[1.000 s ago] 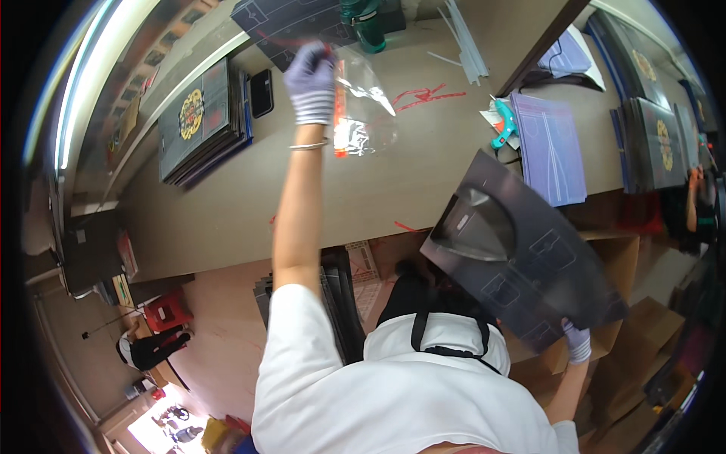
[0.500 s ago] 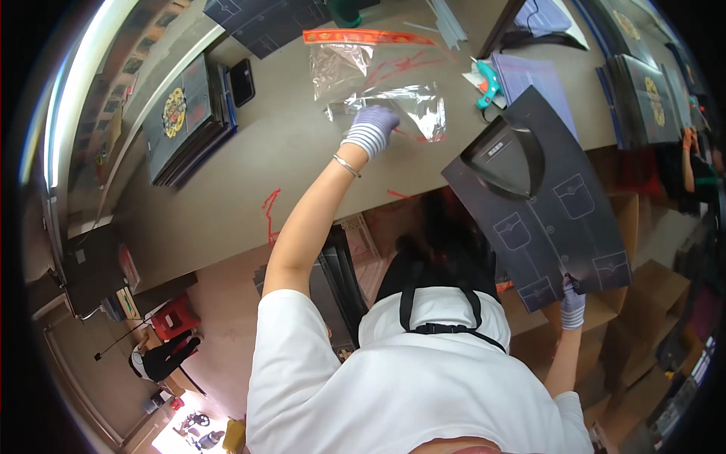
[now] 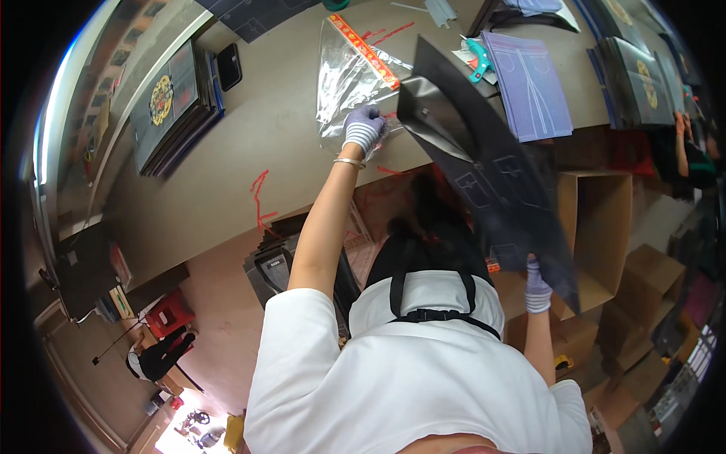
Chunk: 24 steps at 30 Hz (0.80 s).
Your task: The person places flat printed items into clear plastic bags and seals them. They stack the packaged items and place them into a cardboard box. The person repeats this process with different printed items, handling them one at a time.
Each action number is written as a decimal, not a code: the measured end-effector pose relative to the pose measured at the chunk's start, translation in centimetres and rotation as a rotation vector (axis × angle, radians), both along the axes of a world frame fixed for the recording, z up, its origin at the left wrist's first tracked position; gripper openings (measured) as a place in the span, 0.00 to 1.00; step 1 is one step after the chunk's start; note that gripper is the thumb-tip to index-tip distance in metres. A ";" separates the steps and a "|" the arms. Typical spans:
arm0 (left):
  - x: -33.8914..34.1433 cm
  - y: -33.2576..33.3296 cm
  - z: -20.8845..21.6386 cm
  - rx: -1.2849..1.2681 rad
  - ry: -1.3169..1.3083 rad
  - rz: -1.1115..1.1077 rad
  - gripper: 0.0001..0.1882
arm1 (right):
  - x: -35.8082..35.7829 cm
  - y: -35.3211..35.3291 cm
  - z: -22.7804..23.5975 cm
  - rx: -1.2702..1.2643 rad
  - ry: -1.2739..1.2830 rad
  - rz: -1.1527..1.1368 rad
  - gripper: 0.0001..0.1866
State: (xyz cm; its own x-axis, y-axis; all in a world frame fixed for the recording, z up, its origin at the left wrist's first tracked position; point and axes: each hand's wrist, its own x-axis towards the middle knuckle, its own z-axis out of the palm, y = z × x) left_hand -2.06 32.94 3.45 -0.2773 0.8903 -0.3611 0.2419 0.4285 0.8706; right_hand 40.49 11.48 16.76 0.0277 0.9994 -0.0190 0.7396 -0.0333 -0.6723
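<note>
Your left hand (image 3: 364,129) pinches the clear plastic bag (image 3: 349,76) on the table (image 3: 249,144). Your right hand (image 3: 536,290) clamps the dark folded garment (image 3: 491,166).

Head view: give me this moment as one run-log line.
left hand: gloved, gripping clear plastic bag on table | right hand: gloved, holding dark printed garment card lifted, top end near bag | purple card: lying on table

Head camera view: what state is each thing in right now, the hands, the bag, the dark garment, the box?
Left hand: gloved, gripping the clear plastic bag.
Clear plastic bag: flat on the table, orange strip at its far end.
Right hand: gloved, gripping the dark folded garment.
Dark folded garment: lifted, tilted, one end over the table.
Cardboard box: open.
Stack of dark packets: lying flat.
</note>
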 end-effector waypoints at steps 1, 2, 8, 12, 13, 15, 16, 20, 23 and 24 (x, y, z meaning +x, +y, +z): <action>-0.2 -0.1 -0.2 -0.018 0.003 -0.050 0.08 | -1.3 0.3 0.0 -0.048 0.028 -0.006 0.16; -0.5 -0.2 -0.4 -0.035 0.007 -0.098 0.10 | -2.6 0.7 -0.1 -0.097 0.056 -0.011 0.16; -3.7 -1.1 3.1 0.202 0.144 0.058 0.07 | -4.5 1.7 -0.7 -0.074 0.229 0.034 0.15; -6.6 -2.0 9.5 0.438 -0.030 0.201 0.06 | -2.1 1.4 -2.2 -0.069 0.058 -0.022 0.12; -6.9 -2.3 10.2 0.445 -0.041 0.208 0.07 | -1.0 1.5 -2.9 -0.036 -0.033 0.005 0.12; -7.1 -3.2 10.8 0.469 0.000 0.205 0.08 | -1.6 2.8 -1.7 0.208 0.009 -0.053 0.12; -6.9 -3.7 10.8 0.487 0.050 0.195 0.08 | -1.5 3.6 -0.6 0.113 0.268 -0.203 0.16; -5.1 -5.7 9.3 0.463 0.072 0.184 0.08 | 3.2 6.3 6.4 -0.270 0.804 -0.345 0.23; -4.5 -7.4 5.9 0.438 0.043 0.229 0.08 | 4.4 7.0 8.3 -0.488 0.790 -0.328 0.23; -4.2 -7.9 5.0 0.414 0.081 0.225 0.07 | 3.7 7.1 9.1 -0.539 0.780 -0.317 0.23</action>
